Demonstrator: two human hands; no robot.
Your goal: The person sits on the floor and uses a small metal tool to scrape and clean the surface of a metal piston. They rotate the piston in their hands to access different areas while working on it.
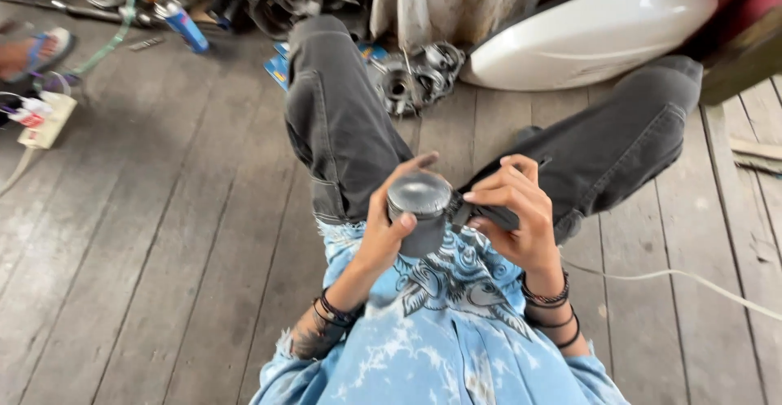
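Left hand (383,230) has its fingers clamped round a dark metal cylinder (419,210), held up over the lap so the right hand (517,214), fingers pinched on a small side part (461,212), can work it.

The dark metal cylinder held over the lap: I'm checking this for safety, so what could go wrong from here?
1. The dark metal cylinder sits above the lap, gripped by the left hand with the right hand working at its side; a slip could drop it onto the legs.
2. The white cable crossing the grey wooden plank floor beside the person might snag.
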